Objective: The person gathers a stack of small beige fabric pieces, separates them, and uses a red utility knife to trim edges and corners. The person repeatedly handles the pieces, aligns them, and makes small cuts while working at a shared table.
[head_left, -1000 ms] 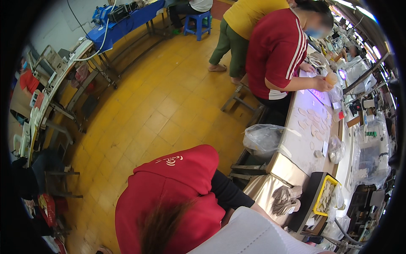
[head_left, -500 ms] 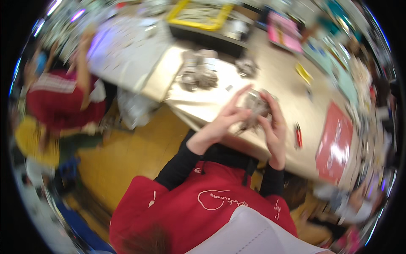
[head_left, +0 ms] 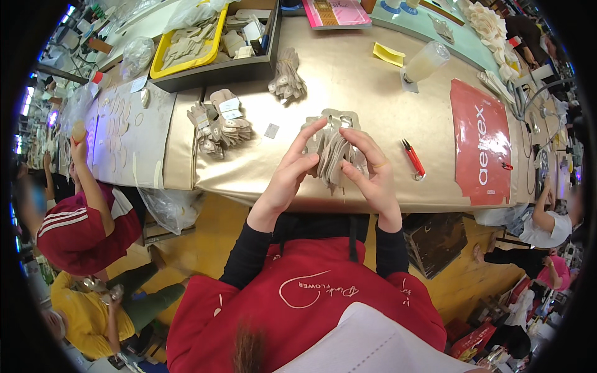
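Observation:
Over the table's near edge, a stack of thin beige cut pieces point(head_left: 334, 154) is held upright between my two hands. My left hand point(head_left: 287, 177) grips it from the left, thumb toward me and index finger stretched along the far side. From the right, my right hand point(head_left: 375, 180) closes on the same stack with fingers and thumb. The pieces fan slightly apart at the bottom. Left of my hands lie tied bundles of similar beige pieces point(head_left: 231, 127), one with a white label, and another bundle point(head_left: 287, 78) sits farther back. A small grey square point(head_left: 271, 130) lies between.
Red-handled snips point(head_left: 413, 160) and a red sheet point(head_left: 463, 149) lie to the right. Farther back are a bottle point(head_left: 429, 61), a yellow pad point(head_left: 388, 54), a pink booklet point(head_left: 337, 15) and a dark box point(head_left: 214, 78) holding a yellow tray point(head_left: 219, 34). Co-workers are at left and right.
The view has turned and steadied, so the table looks straighter. Both hands still hold the stack, whose layered edges now face me more plainly.

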`<action>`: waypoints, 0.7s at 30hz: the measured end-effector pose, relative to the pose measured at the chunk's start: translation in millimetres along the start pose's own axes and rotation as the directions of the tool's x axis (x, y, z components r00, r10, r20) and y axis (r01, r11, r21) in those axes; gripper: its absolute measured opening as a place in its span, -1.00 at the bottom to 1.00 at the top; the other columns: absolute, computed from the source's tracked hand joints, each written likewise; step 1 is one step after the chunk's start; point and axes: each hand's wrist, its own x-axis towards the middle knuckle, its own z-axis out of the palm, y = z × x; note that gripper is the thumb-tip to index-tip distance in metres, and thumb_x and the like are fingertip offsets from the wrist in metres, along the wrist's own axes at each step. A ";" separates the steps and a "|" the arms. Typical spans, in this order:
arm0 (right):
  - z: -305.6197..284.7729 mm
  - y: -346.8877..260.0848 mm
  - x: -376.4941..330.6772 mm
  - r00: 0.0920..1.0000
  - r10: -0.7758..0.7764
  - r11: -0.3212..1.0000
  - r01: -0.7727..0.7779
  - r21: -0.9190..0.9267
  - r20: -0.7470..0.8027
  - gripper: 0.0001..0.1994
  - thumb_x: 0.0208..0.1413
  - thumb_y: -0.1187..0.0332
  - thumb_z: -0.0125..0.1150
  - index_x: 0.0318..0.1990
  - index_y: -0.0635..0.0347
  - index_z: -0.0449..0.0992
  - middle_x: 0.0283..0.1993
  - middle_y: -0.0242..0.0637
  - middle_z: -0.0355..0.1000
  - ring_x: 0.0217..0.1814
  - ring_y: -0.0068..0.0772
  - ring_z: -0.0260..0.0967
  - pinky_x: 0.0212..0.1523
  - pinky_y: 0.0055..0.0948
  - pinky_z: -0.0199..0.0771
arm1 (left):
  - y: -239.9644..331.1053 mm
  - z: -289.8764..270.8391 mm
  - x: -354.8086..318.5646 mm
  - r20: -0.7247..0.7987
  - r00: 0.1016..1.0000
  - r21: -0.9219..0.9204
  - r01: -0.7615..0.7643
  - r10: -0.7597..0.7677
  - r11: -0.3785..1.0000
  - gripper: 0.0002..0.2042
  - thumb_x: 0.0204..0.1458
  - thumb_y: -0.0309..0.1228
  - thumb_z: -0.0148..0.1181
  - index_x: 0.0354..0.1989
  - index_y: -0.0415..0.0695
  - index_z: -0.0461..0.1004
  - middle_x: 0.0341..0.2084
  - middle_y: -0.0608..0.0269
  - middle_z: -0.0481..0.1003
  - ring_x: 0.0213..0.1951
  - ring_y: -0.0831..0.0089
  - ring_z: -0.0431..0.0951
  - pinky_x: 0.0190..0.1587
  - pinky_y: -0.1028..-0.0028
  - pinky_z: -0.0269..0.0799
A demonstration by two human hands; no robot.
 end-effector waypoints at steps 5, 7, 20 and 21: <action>-5.8 3.8 -4.8 1.000 -0.016 0.999 0.016 -0.035 -0.007 -0.58 0.06 0.50 0.37 0.12 0.21 0.50 0.15 -0.20 0.44 0.26 -0.19 0.36 0.28 -0.29 0.31 | -2.1 1.6 0.5 0.101 0.995 0.188 -0.028 0.009 0.982 -0.37 0.24 -0.32 -0.02 0.50 -0.07 0.05 0.08 0.24 0.47 -0.08 0.61 0.44 0.04 0.51 0.31; -8.1 3.8 -5.7 1.000 0.020 1.000 -0.020 -0.024 0.017 -0.62 0.05 0.52 0.35 0.07 0.23 0.51 0.08 -0.22 0.43 0.21 -0.24 0.37 0.24 -0.31 0.32 | -2.0 1.2 1.4 0.082 0.997 0.232 -0.016 -0.003 0.973 -0.40 0.25 -0.35 -0.04 0.49 -0.09 0.09 0.13 0.23 0.43 -0.09 0.63 0.43 0.01 0.54 0.31; -10.6 6.4 -7.4 0.999 -0.034 0.998 0.033 -0.055 -0.002 -0.79 0.04 0.59 0.30 -0.13 0.24 0.63 0.04 -0.18 0.44 0.13 -0.22 0.44 0.13 -0.30 0.44 | -0.7 -3.7 8.6 0.108 0.994 0.189 -0.053 0.033 0.981 -0.45 0.26 -0.40 -0.04 0.45 -0.16 0.14 0.26 0.23 0.31 0.09 0.50 0.41 0.17 0.50 0.29; -9.9 7.2 -6.2 0.996 -0.085 0.985 0.081 -0.152 -0.022 -0.79 0.03 0.59 0.31 -0.14 0.24 0.63 0.03 -0.17 0.46 0.15 -0.20 0.44 0.14 -0.28 0.44 | -1.6 -3.8 8.4 0.143 0.988 0.161 -0.074 0.051 0.984 -0.45 0.26 -0.39 -0.03 0.45 -0.16 0.14 0.27 0.21 0.31 0.12 0.48 0.40 0.19 0.48 0.28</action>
